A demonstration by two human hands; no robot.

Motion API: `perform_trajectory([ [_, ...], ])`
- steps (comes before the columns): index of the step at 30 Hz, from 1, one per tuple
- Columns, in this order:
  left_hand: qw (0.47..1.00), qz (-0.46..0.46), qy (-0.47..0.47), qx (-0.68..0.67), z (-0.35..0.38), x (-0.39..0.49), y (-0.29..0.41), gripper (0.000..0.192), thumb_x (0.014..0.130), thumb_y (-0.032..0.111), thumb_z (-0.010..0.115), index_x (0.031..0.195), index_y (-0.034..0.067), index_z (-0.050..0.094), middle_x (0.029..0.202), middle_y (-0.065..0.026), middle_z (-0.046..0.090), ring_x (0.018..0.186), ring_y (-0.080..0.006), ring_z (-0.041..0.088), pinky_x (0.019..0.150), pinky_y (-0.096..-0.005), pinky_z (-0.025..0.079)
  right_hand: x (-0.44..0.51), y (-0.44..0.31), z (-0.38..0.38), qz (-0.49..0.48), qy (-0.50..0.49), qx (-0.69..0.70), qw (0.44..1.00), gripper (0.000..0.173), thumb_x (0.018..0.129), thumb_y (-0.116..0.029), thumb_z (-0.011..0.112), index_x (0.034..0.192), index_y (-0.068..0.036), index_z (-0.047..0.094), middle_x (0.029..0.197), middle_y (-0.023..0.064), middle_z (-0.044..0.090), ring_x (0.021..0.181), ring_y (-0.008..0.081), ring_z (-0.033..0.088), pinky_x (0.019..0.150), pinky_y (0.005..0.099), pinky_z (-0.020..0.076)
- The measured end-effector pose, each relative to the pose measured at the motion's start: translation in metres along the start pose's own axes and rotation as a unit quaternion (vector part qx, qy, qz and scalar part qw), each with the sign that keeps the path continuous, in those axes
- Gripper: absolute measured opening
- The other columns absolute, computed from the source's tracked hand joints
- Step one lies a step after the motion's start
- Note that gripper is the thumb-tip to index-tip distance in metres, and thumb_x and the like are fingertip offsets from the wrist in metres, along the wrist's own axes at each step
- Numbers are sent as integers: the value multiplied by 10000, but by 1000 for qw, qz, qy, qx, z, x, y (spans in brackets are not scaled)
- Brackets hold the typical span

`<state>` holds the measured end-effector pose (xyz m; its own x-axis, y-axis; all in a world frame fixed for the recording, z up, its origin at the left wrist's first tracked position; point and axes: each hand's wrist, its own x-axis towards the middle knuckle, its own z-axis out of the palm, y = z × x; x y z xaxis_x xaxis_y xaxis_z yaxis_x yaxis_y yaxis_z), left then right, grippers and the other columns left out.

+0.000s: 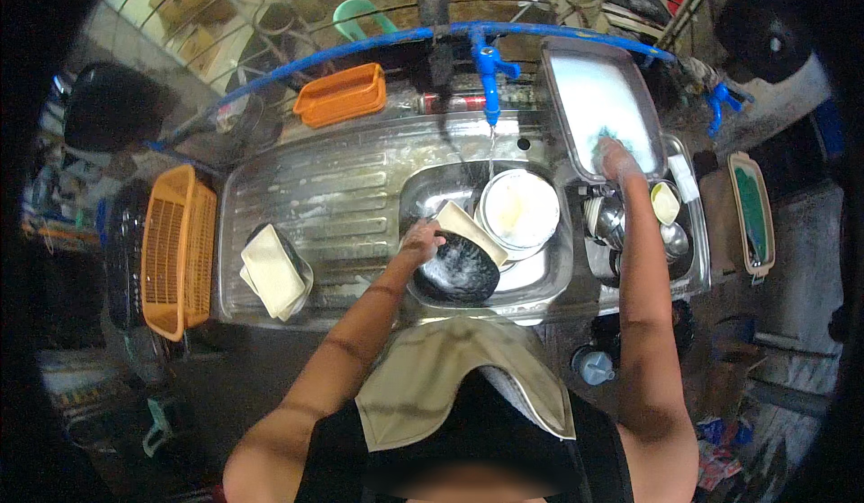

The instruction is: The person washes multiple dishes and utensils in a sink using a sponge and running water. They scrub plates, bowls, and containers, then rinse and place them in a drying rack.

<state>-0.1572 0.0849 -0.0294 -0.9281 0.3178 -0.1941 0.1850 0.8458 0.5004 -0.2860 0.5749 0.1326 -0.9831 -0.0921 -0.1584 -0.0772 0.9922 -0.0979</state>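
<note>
My left hand [423, 241] grips the edge of a black speckled plate [462, 270], tilted over the left sink basin [422, 196]. A cream rectangular dish [469, 233] lies against that plate, beside a stack of white round plates [521, 209]. Water runs from a blue faucet [491, 78] towards this stack. My right hand [617, 159] dips into white suds in a grey rectangular tub [651, 122], on a green thing that looks like a scrubbing pad [604, 142]; the fingers are partly hidden. Cream dishes [272, 267] rest on a dark plate on the ribbed drainboard.
The right basin holds metal bowls [673, 240] and a yellow-green dish [665, 204]. An orange plastic basket [179, 253] stands at the drainboard's left end, an orange tray [341, 95] behind it. A blue pipe [324, 57] runs along the back, near a red-labelled bottle [452, 103].
</note>
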Motion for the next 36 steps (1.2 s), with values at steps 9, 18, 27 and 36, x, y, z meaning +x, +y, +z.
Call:
perform_trajectory([
  [9, 895, -30, 112, -432, -64, 2, 8, 350, 989, 321, 702, 1198, 50, 628, 1081, -74, 701, 998, -196, 635, 905, -380, 504, 2, -21, -13, 98, 15, 25, 995, 421, 908, -339, 621, 1147, -1, 697, 1235, 270, 675, 1148, 435, 655, 980, 506, 536],
  [18, 461, -26, -37, -886, -113, -5, 111, 468, 1079, 396, 489, 1375, 50, 598, 1350, -133, 668, 1247, -295, 627, 1119, -514, 439, -56, -149, -32, -7, 344, 470, 812, 396, 1008, -337, 612, 1125, 29, 710, 1118, 172, 750, 997, 310, 714, 907, 451, 533],
  [27, 441, -4, -41, -897, -104, -30, 94, 520, 1076, 332, 444, 1492, 21, 459, 1436, -211, 581, 1314, -371, 574, 1154, -557, 417, -138, -258, 99, -338, 85, 353, 868, 581, 976, -219, 534, 1508, 1, 456, 1588, 281, 383, 1514, 442, 304, 1251, 549, 209],
  [36, 501, -30, -55, -863, -103, -31, 77, 431, 1052, 303, 550, 1434, 105, 541, 1269, -120, 676, 1083, -279, 683, 1009, -455, 540, -146, -337, 62, -299, 93, 160, 936, 745, 972, -311, 585, 1549, 75, 315, 1660, 282, 217, 1577, 389, 147, 1274, 532, 130],
])
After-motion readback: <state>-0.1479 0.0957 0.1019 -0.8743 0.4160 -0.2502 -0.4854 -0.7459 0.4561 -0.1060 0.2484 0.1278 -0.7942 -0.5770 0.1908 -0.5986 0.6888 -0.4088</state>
